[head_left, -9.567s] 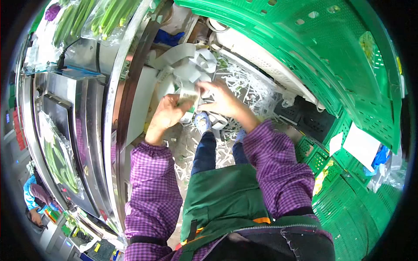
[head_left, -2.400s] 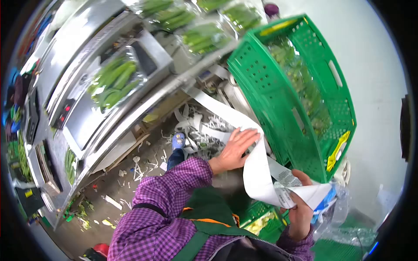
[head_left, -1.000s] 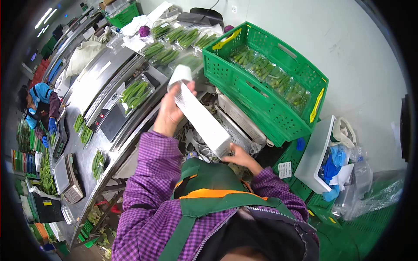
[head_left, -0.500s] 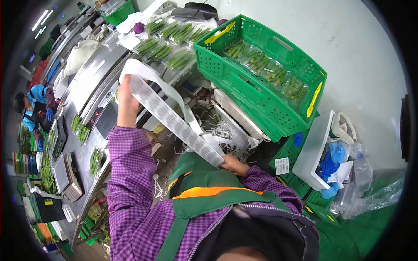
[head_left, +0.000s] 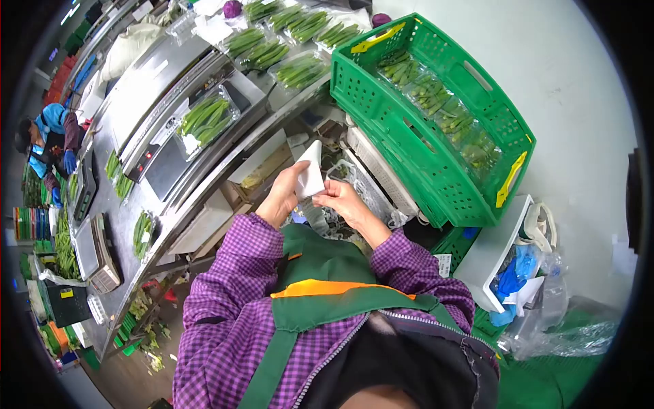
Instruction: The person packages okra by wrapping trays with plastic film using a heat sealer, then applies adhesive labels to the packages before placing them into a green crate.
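In front of my apron, my left hand (head_left: 281, 193) grips a white label strip (head_left: 311, 178) between thumb and fingers. The strip is folded into a short piece with its plain side showing, its upper end pointing up. My right hand (head_left: 346, 203) pinches the lower right edge of it. A dangling grey-white length (head_left: 315, 217) hangs below the hands, partly hidden by them. To the left, a wrapped pack of green pods (head_left: 206, 119) rests on the machine at the bench edge.
A green crate (head_left: 415, 123) with packed green vegetables stands to the right. Beneath the hands is a bin of paper scraps (head_left: 364, 187). A white tub (head_left: 492, 266) holds blue gloves. Several packs (head_left: 300, 71) lie on the bench, and a co-worker (head_left: 51, 140) is at far left.
The long strip stretched between my hands is now gathered short. My left hand has come down and right, my right hand up, so they are close together. The view has shifted.
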{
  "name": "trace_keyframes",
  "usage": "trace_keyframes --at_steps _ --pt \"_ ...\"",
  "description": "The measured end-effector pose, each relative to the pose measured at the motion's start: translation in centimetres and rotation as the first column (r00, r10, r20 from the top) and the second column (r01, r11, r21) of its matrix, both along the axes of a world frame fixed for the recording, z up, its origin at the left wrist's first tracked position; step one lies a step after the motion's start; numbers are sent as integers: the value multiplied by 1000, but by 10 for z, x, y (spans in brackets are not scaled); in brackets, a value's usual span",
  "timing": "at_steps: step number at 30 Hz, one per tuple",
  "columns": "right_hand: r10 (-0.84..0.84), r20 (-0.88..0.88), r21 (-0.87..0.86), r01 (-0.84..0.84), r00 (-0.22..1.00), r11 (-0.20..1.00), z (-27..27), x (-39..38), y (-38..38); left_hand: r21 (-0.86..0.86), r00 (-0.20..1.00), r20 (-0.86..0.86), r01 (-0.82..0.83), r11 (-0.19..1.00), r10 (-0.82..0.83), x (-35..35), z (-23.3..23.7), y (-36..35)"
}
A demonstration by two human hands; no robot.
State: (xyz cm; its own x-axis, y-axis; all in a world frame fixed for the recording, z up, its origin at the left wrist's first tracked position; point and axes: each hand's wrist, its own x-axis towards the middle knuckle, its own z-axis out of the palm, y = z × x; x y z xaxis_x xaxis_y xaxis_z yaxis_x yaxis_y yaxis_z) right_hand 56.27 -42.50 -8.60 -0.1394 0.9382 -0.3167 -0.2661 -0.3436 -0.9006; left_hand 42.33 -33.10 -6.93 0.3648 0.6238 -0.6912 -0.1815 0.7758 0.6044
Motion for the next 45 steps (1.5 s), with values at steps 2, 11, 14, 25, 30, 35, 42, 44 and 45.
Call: trace_keyframes --at_steps 2,11,14,25,30,35,42,44,45 --pt "62 16 -4 -62 998 998 -2 -1 -1 26 1000 1 4 1000 -4 -6 -5 16" --pt "-138 416 288 13 899 957 8 14 25 -119 880 475 37 992 24 -19 -17 70" --pt "-15 529 -50 48 848 998 32 19 54 85 902 320 277 957 -289 -7 1 48" --pt "-169 612 319 -46 773 946 80 21 93 -95 960 277 76 993 -47 7 26 71" --pt "-162 668 399 -166 726 902 84 44 103 -93 953 302 26 995 3 23 24 71" --pt "-119 429 476 -112 896 872 109 91 104 11 922 271 -291 957 278 45 20 67" --pt "-382 399 119 366 834 923 92 294 148 -156 905 349 -202 967 245 70 60 32" --pt "-398 393 -8 436 829 900 60 316 152 -224 949 233 -159 962 211 92 72 22" --pt "-406 339 -82 456 849 886 46 316 153 -210 958 220 -140 968 186 95 76 21"
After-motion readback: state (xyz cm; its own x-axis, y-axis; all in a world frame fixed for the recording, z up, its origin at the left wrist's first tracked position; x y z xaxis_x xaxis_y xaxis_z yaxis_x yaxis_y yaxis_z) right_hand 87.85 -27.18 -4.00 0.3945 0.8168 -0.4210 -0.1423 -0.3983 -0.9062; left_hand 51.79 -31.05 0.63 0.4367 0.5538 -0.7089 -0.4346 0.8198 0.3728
